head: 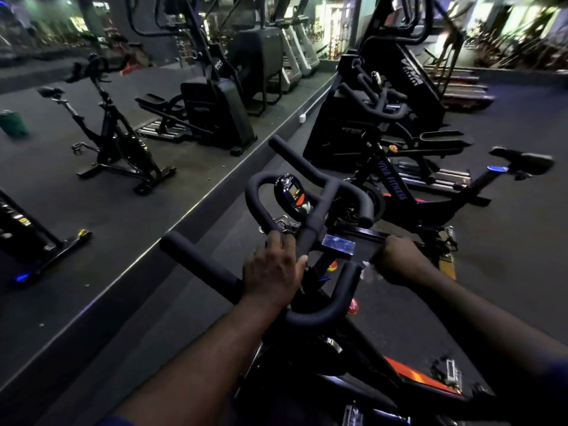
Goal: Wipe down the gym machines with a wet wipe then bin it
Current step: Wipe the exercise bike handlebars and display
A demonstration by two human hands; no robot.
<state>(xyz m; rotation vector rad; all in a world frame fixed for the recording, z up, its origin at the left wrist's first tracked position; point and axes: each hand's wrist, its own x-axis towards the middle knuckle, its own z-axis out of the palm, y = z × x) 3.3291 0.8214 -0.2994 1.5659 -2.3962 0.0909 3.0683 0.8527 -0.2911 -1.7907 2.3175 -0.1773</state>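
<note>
A black spin bike stands right in front of me, its padded handlebars (310, 179) spreading out from a small console (290, 192). My left hand (273, 269) grips the handlebar where the left bar meets the centre stem. My right hand (396, 259) is curled round a pale, blurred wet wipe (367, 270) and presses it against the right side of the handlebar. Only a small edge of the wipe shows past my fingers.
A second spin bike (399, 192) labelled in purple stands just beyond, with steppers (396, 87) behind it. A wall mirror on the left reflects a bike (116, 139) and other machines. A green bin (12, 123) shows in the mirror at far left. The floor is dark rubber.
</note>
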